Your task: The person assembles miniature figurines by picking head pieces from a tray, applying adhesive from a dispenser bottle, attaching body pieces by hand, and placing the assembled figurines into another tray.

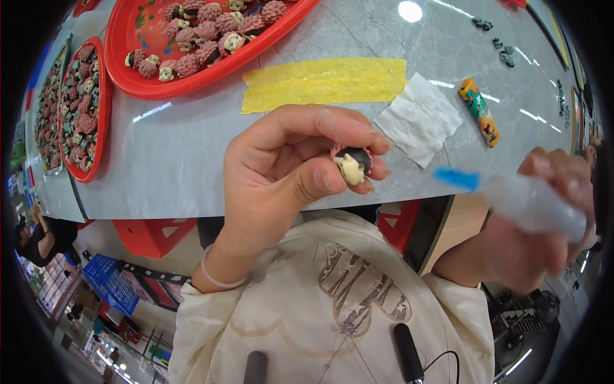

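Between the thumb and fingers of my left hand point(281, 166) is a small figurine point(352, 166) with a cream face, a dark cap-like part and pink ridged edges. It is held above the table's near edge. Off to the right, my right hand point(543, 237) is wrapped round a whitish translucent squeeze bottle point(534, 201). The bottle's blue tip point(456, 180) points left toward the figurine, with a gap between them. The right hand and bottle are smeared by motion.
A red tray point(192, 89) of similar pink and cream pieces stands at the far left, beside another filled red tray point(102, 128). Yellow tape strips point(326, 80), a white tissue point(419, 121), an orange-green packet point(478, 112) and small dark pieces point(505, 54) lie on the grey table point(192, 185).
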`<control>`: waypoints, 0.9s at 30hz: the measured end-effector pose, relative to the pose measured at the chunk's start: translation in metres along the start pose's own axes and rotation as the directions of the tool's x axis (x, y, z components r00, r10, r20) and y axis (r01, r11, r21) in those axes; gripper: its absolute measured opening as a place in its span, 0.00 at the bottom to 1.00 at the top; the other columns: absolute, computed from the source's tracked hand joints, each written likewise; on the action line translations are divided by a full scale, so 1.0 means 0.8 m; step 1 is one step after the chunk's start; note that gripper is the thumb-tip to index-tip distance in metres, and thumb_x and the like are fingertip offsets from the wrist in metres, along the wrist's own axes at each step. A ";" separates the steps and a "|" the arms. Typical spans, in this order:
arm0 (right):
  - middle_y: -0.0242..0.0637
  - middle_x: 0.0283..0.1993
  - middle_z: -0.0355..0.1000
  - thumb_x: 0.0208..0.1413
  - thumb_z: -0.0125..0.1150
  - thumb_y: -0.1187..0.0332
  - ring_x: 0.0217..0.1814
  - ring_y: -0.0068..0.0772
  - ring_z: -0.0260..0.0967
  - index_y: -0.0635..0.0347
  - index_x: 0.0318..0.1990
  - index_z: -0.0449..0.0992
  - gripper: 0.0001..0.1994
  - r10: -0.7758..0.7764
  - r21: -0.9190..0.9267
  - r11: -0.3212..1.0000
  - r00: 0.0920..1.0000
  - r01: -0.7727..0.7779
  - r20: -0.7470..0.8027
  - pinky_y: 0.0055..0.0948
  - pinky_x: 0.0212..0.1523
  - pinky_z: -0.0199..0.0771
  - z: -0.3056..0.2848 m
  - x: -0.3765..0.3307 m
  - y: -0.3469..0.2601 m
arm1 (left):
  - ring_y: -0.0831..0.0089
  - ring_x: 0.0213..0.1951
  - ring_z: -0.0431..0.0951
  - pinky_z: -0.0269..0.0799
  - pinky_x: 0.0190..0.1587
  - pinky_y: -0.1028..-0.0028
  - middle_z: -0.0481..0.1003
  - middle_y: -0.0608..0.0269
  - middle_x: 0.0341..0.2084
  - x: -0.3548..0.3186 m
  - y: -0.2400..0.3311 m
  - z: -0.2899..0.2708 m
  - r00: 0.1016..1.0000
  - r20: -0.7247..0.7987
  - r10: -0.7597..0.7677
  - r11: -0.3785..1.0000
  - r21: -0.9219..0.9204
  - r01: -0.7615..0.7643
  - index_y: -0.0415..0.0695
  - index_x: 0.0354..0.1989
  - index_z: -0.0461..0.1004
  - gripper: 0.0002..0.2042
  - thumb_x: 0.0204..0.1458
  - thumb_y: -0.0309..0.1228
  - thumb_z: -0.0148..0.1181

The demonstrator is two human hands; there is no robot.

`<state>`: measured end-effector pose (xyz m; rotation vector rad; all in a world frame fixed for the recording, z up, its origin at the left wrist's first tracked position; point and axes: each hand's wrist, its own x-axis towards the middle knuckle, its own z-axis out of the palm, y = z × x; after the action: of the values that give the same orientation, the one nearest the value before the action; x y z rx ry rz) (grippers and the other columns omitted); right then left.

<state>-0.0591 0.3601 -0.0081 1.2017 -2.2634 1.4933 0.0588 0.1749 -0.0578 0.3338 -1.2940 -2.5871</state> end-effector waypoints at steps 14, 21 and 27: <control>0.41 0.34 0.68 0.38 0.56 0.82 0.38 0.31 0.67 0.64 0.38 0.61 0.17 0.180 0.140 0.972 0.980 -0.190 0.083 0.24 0.40 0.64 0.052 0.043 0.050 | 0.67 0.30 0.73 0.71 0.29 0.75 0.69 0.50 0.31 -0.005 -0.004 -0.007 0.998 0.060 0.036 0.995 -0.094 -0.030 0.33 0.34 0.66 0.16 0.43 0.34 0.58; 0.33 0.33 0.70 0.34 0.53 0.83 0.36 0.28 0.66 0.64 0.37 0.68 0.16 0.118 -0.185 0.980 0.951 -0.066 0.285 0.24 0.38 0.63 0.013 0.071 0.072 | 0.68 0.31 0.73 0.71 0.29 0.76 0.69 0.50 0.31 -0.002 -0.002 -0.006 0.996 0.092 0.024 0.994 -0.104 -0.014 0.34 0.34 0.66 0.14 0.43 0.31 0.57; 0.36 0.32 0.70 0.37 0.55 0.80 0.32 0.30 0.66 0.60 0.32 0.71 0.11 0.082 -0.460 0.887 0.966 0.042 0.247 0.22 0.35 0.64 0.013 0.093 0.127 | 0.68 0.32 0.73 0.70 0.32 0.76 0.69 0.50 0.33 -0.001 -0.005 -0.007 0.990 0.142 0.009 0.991 -0.133 0.010 0.33 0.35 0.66 0.13 0.43 0.29 0.57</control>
<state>-0.1769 0.3293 -0.0435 1.2753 -2.5985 0.7498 0.0607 0.1733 -0.0641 0.1278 -1.1551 -2.7236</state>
